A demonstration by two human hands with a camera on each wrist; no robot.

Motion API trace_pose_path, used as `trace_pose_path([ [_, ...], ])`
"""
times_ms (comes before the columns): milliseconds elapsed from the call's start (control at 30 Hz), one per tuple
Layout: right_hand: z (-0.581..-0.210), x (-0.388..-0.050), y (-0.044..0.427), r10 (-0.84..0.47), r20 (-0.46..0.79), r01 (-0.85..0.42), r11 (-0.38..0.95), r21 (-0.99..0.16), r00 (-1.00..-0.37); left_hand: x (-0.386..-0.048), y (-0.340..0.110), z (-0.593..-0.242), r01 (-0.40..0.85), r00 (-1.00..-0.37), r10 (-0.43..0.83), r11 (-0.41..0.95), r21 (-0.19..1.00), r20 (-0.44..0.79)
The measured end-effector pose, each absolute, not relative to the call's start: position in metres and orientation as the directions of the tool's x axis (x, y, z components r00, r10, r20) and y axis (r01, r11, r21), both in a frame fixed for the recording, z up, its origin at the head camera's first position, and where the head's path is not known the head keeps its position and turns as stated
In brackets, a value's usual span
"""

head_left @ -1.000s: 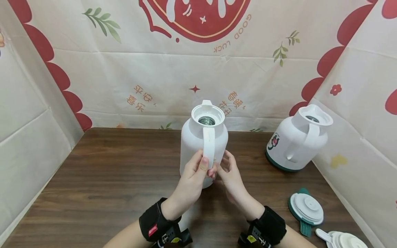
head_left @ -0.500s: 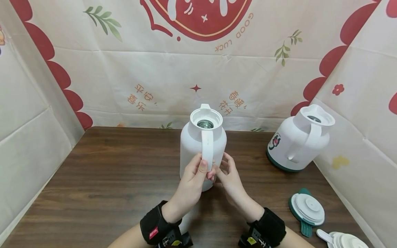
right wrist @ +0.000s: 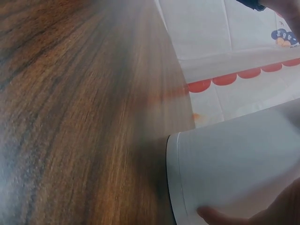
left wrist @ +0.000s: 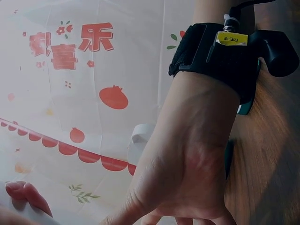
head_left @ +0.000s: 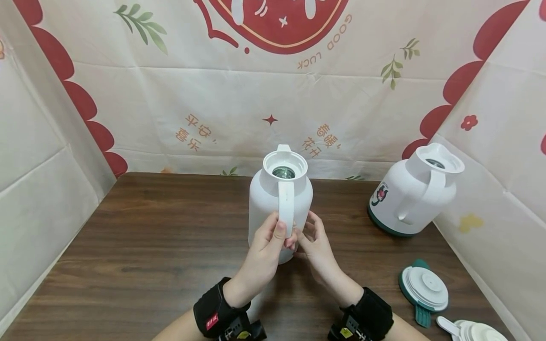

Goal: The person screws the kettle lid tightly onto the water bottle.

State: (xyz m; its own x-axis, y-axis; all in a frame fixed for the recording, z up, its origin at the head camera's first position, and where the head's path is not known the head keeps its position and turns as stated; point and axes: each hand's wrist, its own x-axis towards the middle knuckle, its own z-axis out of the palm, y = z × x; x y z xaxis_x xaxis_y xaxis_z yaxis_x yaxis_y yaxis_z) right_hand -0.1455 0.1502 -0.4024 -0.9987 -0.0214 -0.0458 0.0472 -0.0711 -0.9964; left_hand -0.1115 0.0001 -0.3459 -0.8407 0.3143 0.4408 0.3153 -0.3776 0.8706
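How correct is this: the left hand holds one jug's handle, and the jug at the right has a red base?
Not red: the head view shows a green base on the right jug. The left hand holds the other jug's handle.

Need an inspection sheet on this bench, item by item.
Surface: dark brown wood-grain tabletop; spills: nothing seen.
Job's things: plain white round-shouldered jug, uncovered, with a long white handle.
Clutter: white jug with green base, uncovered; round white-and-green lid; round white lid, cut off by the frame.
Hands: left hand grips the handle; right hand is at the jug's lower right side.
Cables: black cable at the black right wristband.
Surroundings: cream printed sheeting, red scallops.
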Motion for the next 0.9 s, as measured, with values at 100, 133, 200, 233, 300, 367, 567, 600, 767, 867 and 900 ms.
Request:
trace_pose_path([
  [100,-0.403,-0.146,0.149,-0.02,-0.048,0.049,-0.064,-0.997,-0.999,-0.113,-0.001,-0.346,0.314,-0.841,0.316,-0.376,0.872,0.44],
  [133,-0.403,-0.146,0.149,-0.021,-0.049,0.05,-0.062,-0.997,-0.999,-0.113,-0.001,-0.346,0.312,-0.842,0.316,-0.375,0.873,0.437],
  [200,-0.404,-0.146,0.148,-0.023,-0.052,0.053,-0.054,-0.997,-0.998,-0.114,-0.002,-0.346,0.307,-0.846,0.315,-0.372,0.876,0.43],
  [233,-0.404,-0.146,0.148,-0.023,-0.052,0.053,-0.049,-0.997,-0.998,-0.114,-0.003,-0.346,0.302,-0.848,0.316,-0.373,0.877,0.426],
  [300,-0.404,-0.147,0.147,-0.022,-0.052,0.053,-0.039,-0.998,-0.998,-0.115,-0.003,-0.345,0.293,-0.85,0.319,-0.376,0.879,0.419],
  [367,-0.404,-0.147,0.148,-0.019,-0.051,0.052,-0.029,-0.998,-0.999,-0.115,-0.004,-0.344,0.287,-0.848,0.325,-0.382,0.878,0.418],
  [567,-0.403,-0.146,0.149,-0.026,-0.037,0.037,-0.003,-0.999,-0.999,-0.116,-0.006,-0.342,0.267,-0.839,0.363,-0.374,0.888,0.405],
  [600,-0.403,-0.146,0.149,-0.027,-0.035,0.035,-0.001,-0.999,-0.999,-0.117,-0.007,-0.341,0.261,-0.838,0.373,-0.368,0.892,0.399],
  [767,-0.403,-0.147,0.15,-0.023,-0.027,0.026,0.02,-0.999,-0.999,-0.119,-0.012,-0.339,0.233,-0.822,0.438,-0.326,0.916,0.365],
  [867,-0.403,-0.147,0.151,-0.023,-0.029,0.029,0.018,-0.999,-0.999,-0.122,-0.016,-0.338,0.218,-0.803,0.49,-0.285,0.933,0.338],
  [900,-0.404,-0.147,0.152,-0.025,-0.027,0.026,0.023,-0.999,-0.999,-0.123,-0.017,-0.338,0.218,-0.796,0.508,-0.269,0.938,0.33],
])
